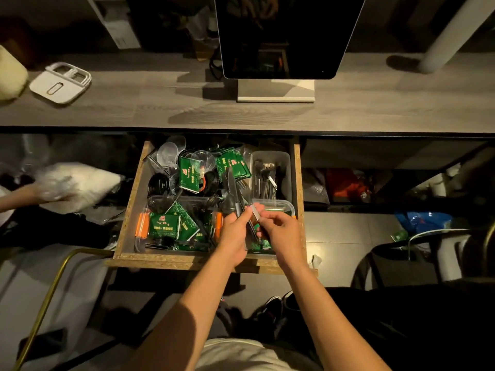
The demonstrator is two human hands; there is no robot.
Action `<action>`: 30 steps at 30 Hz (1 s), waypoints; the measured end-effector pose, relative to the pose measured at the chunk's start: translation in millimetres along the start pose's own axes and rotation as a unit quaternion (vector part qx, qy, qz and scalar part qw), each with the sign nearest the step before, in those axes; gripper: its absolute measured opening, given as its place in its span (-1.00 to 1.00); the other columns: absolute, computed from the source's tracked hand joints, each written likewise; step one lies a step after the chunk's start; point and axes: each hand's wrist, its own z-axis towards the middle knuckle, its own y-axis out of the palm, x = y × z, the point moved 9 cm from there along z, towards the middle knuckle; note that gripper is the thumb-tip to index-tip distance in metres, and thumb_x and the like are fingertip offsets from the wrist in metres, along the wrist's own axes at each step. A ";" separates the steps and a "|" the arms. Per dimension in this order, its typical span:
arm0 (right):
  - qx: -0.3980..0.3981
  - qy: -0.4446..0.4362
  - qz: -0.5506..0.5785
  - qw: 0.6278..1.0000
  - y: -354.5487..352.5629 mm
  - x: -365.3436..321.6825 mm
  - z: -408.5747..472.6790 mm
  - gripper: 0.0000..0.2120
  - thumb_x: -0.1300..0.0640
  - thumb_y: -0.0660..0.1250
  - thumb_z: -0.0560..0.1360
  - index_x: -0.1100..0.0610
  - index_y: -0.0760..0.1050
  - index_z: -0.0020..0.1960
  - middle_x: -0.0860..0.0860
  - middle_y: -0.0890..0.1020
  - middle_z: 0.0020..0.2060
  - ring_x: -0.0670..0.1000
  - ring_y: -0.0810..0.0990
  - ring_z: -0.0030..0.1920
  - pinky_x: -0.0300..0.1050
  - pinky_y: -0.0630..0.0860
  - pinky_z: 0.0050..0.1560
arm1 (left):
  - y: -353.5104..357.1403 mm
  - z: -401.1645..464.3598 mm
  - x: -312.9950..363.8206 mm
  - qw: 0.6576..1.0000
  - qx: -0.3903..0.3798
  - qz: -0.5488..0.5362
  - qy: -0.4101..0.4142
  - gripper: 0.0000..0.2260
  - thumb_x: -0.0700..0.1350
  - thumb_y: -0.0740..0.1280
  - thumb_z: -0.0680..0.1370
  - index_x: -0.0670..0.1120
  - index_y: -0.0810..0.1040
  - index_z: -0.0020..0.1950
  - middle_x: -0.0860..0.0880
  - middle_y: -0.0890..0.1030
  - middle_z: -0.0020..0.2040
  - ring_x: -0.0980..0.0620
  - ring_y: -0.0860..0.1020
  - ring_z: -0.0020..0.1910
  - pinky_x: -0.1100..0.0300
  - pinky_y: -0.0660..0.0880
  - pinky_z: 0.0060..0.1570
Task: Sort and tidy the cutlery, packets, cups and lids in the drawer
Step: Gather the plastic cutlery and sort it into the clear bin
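Head view, left to right: green packets point(164, 223) fill the open drawer point(187, 259) at seven o'clock; left hand point(235, 231) grips clear wrapped cutlery point(232, 191); right hand point(280, 231), close beside it, pinches a small pale packet point(255, 212).

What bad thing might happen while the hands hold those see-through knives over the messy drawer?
1. The left hand grips a bundle of clear plastic knives and the right hand pinches its lower end; some knives may slip out into the green packets.
2. The long bundle reaches up beside the clear cups lying loose on the pile; a swing might knock them over.
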 end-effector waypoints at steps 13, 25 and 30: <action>0.059 0.085 0.197 0.975 5.4 27.2 -6.8 -0.76 0.00 0.23 0.61 0.11 0.60 0.07 0.06 0.66 -0.05 0.10 0.63 0.03 0.08 0.54 0.08 | 1.5 -15.6 34.5 0.982 0.000 -0.178 0.060 -0.85 -0.12 0.19 0.68 -0.17 0.47 0.00 -0.08 0.56 -0.25 0.00 0.60 -0.30 0.09 0.61 -0.18; 0.075 0.169 0.269 0.945 66.5 61.0 26.4 -0.72 -0.03 0.11 0.66 0.12 0.51 0.11 0.08 0.60 -0.04 0.02 0.55 -0.10 -0.11 0.47 -0.11 | -77.1 6.4 37.1 0.994 0.095 -0.043 0.034 -0.72 0.05 0.30 0.62 -0.10 0.41 -0.18 0.06 0.32 -0.49 0.13 0.24 -0.58 0.27 0.18 -0.62; 0.062 0.103 -0.104 0.987 74.2 82.6 65.7 -0.56 0.11 0.36 0.55 0.15 0.40 0.40 0.08 0.51 0.33 0.06 0.50 0.28 0.03 0.44 0.32 | -143.0 29.5 27.6 0.987 0.131 0.074 -0.050 -0.70 0.08 0.39 0.57 -0.11 0.41 -0.11 0.07 0.33 -0.48 0.12 0.23 -0.57 0.26 0.16 -0.64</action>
